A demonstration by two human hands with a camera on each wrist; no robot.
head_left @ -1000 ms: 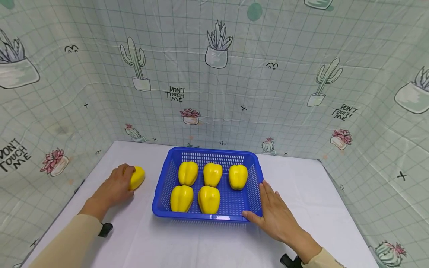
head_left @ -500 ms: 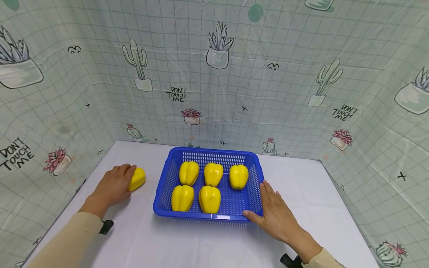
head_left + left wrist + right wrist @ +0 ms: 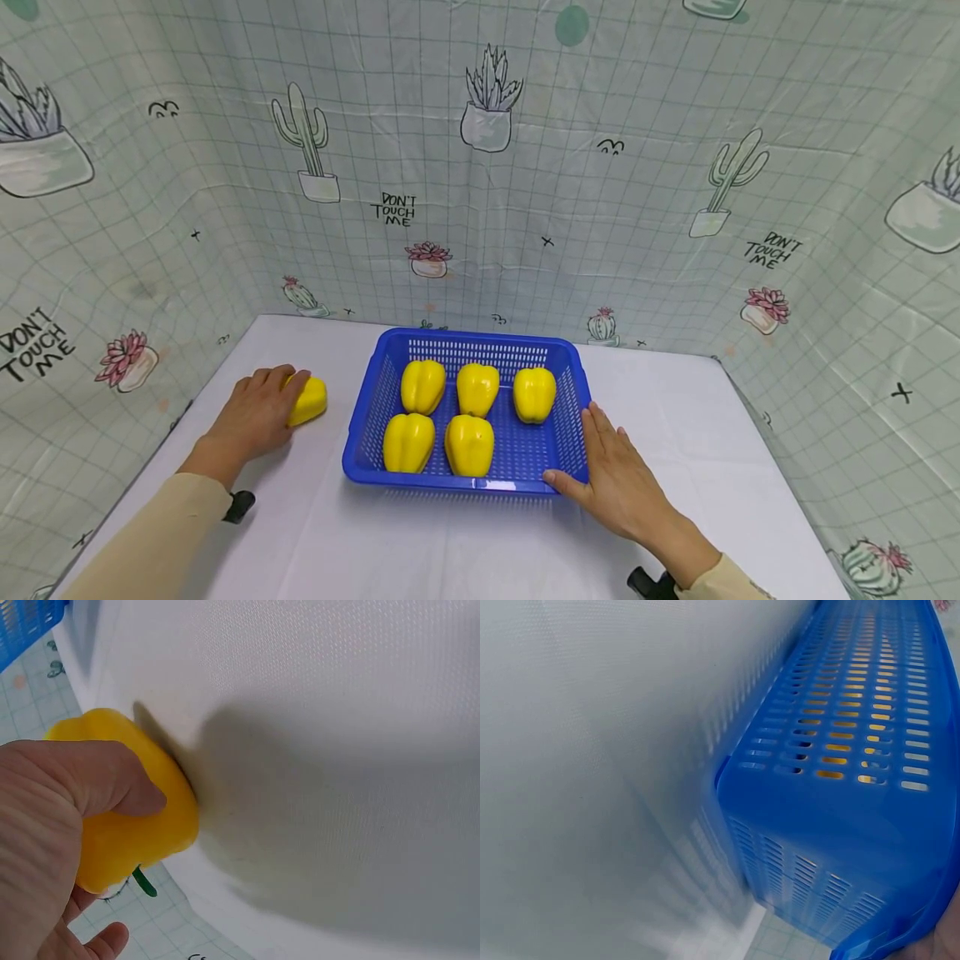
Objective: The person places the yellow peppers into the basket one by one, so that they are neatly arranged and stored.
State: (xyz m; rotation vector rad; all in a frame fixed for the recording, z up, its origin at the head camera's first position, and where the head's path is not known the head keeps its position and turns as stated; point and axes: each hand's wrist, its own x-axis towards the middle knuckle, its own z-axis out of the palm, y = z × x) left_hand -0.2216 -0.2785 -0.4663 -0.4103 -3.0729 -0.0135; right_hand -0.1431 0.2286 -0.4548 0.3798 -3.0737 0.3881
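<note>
My left hand (image 3: 257,412) grips a yellow bell pepper (image 3: 311,402) at the left of the table. In the left wrist view the thumb lies across the pepper (image 3: 142,844), and its short green stem (image 3: 145,882) sticks out below. A blue slotted plastic basket (image 3: 352,433) stands mid-table with several yellow bell peppers (image 3: 469,446) inside. Against its right side lies my right hand (image 3: 618,487), fingers straight, thumb on the front rim near the corner. The right wrist view looks along the basket's outer wall (image 3: 840,817); only a bit of that hand shows at the lower right.
A white cloth covers the table (image 3: 420,550). Behind it and along both sides hangs a pale green curtain (image 3: 360,275) with a grid and cactus print. Within the basket, the peppers sit in two rows, with bare floor at the front right.
My left hand has turned slightly over the pepper since a second ago, and its thumb has gone from sight in the head view. The basket and right hand stay put.
</note>
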